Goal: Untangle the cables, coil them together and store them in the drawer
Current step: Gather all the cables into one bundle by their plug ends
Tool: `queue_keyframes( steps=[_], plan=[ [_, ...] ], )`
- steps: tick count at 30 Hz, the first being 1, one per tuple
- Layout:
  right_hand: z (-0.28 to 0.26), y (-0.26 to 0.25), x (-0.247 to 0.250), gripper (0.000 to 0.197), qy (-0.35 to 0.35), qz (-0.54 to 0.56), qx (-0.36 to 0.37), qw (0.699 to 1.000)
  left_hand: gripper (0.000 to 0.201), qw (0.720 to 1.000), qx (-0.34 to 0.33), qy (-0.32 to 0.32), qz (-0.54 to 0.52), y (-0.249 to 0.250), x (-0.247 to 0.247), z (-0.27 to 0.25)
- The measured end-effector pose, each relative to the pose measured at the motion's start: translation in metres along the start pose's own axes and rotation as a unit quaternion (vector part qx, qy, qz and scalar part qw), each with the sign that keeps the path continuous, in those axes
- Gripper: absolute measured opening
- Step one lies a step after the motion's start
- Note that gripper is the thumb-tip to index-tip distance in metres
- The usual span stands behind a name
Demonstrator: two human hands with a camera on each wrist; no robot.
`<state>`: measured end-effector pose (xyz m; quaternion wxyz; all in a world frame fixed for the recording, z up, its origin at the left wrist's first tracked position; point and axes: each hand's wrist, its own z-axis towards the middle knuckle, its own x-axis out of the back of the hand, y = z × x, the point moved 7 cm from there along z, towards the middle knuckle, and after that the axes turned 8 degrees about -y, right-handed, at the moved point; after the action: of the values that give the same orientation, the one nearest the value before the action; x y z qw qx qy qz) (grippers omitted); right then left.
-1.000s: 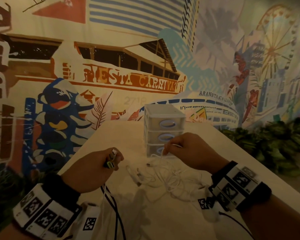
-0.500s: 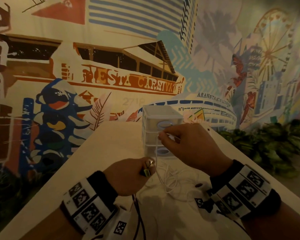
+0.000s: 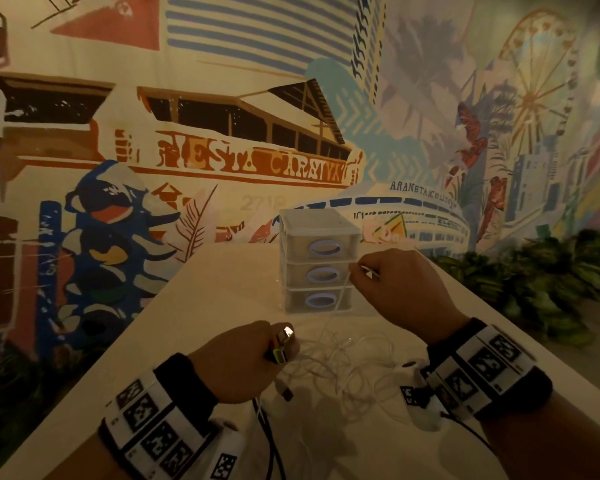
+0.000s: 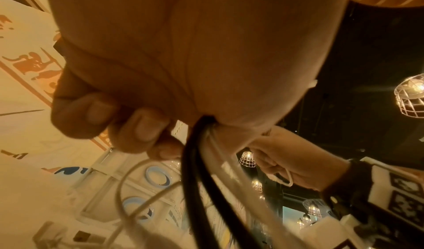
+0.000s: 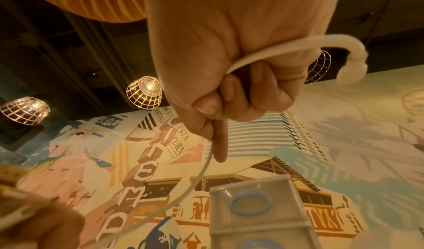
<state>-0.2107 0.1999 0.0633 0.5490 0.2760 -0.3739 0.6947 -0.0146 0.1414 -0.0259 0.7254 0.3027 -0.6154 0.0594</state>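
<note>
A tangle of thin white cable (image 3: 343, 372) lies on the white table (image 3: 219, 299) between my hands. My left hand (image 3: 243, 362) grips a black cable (image 4: 195, 189) and a white strand together, with metal plugs (image 3: 284, 342) sticking out of the fist. My right hand (image 3: 392, 289) is raised in front of the drawer unit (image 3: 317, 261) and pinches a white cable (image 5: 270, 53), whose plug end curls over the back of the fist while the strand runs down toward the tangle. The three drawers are closed.
The small clear plastic drawer unit with blue oval handles stands mid-table. A mural wall (image 3: 222, 133) runs behind the table, and green plants (image 3: 551, 282) line the right side. A loose brown plug (image 3: 286, 393) lies by the tangle. Cage lamps (image 5: 144, 92) hang overhead.
My right hand has lifted the white cable up and to the right, in front of the drawers. My left hand has moved right and nearer with its cables.
</note>
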Motion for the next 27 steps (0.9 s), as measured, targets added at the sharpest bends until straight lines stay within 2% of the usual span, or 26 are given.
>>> queue_keyframes(
  steps=[4,6,8,11,13,18,21,24,27],
  plan=[
    [-0.001,0.014,-0.014,0.051,-0.014,-0.015,-0.033,0.999,0.038,0.999,-0.022,0.036,0.016,-0.004,-0.003,-0.005],
    [-0.003,0.012,-0.020,0.048,-0.024,-0.019,-0.029,0.999,0.033,1.000,-0.021,0.011,0.014,-0.005,-0.007,-0.004],
    [-0.004,0.006,-0.023,0.046,-0.031,-0.008,-0.012,0.999,0.025,0.998,-0.017,-0.018,0.059,-0.002,-0.012,-0.001],
    [-0.001,-0.004,-0.019,0.047,-0.024,0.042,0.010,0.999,0.028,0.996,-0.013,-0.045,0.081,0.005,-0.013,0.000],
    [0.002,-0.007,-0.012,0.043,-0.012,0.059,0.013,0.998,0.020,0.996,-0.010,-0.061,0.057,0.006,-0.015,-0.001],
    [0.009,-0.003,0.004,0.036,0.025,0.028,0.004,0.999,0.006,0.999,-0.017,-0.020,0.043,0.012,-0.010,-0.010],
    [0.011,0.016,0.011,0.043,0.061,-0.019,-0.038,0.997,0.004,0.998,-0.024,-0.008,0.050,0.008,-0.009,-0.015],
    [0.008,0.032,0.020,0.043,0.087,-0.031,-0.068,0.993,0.024,0.996,-0.018,-0.031,0.080,-0.007,-0.014,-0.015],
    [0.004,0.033,0.027,0.043,0.101,-0.022,-0.065,0.992,0.029,0.996,0.033,-0.047,0.061,-0.014,-0.015,-0.012]
  ],
)
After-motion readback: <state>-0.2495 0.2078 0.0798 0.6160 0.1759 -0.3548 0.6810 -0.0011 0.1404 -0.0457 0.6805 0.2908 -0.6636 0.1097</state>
